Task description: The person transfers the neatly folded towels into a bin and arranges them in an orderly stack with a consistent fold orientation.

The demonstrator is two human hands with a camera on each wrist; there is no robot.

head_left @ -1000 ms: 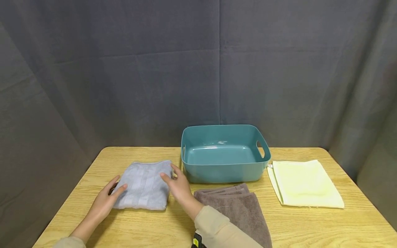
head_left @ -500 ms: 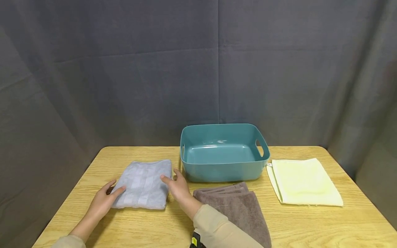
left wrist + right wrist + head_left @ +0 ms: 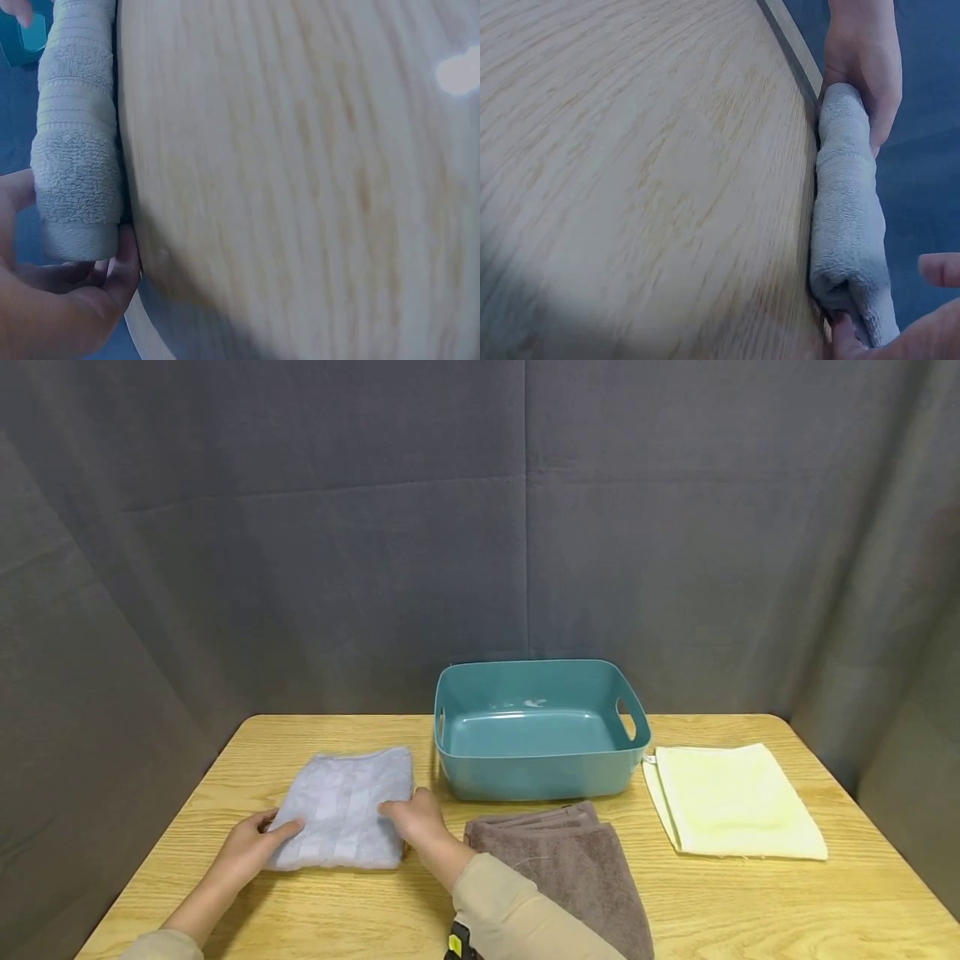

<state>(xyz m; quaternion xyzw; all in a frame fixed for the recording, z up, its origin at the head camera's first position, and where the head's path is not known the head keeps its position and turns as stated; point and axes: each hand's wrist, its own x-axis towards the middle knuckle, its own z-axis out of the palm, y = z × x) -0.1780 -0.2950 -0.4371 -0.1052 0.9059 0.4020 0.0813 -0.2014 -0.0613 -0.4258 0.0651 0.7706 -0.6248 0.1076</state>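
Observation:
A folded light blue-grey towel (image 3: 341, 810) lies at the left of the table, its near edge a rounded fold. My left hand (image 3: 247, 847) grips its left end; in the left wrist view the thumb lies over the towel (image 3: 79, 165) and the fingers (image 3: 126, 270) reach beneath it. My right hand (image 3: 423, 822) is at the right edge. In the right wrist view a fingertip (image 3: 844, 334) is tucked in at the towel's lower edge, while the thumb (image 3: 941, 268) stands apart above it. The other right fingers are mostly hidden.
A teal bin (image 3: 536, 777) with side handle holes stands at the back middle. A folded brown towel (image 3: 577, 868) lies in front of it, partly under my right sleeve (image 3: 517, 910). At the right lies a folded pale yellow towel (image 3: 742, 802). Grey curtain (image 3: 375, 568) surrounds the wooden table.
My right hand has slid nearer to me along the towel's right edge, its fingers now tucked from sight. The left fingers have drawn in further under the left edge. The towel has barely shifted.

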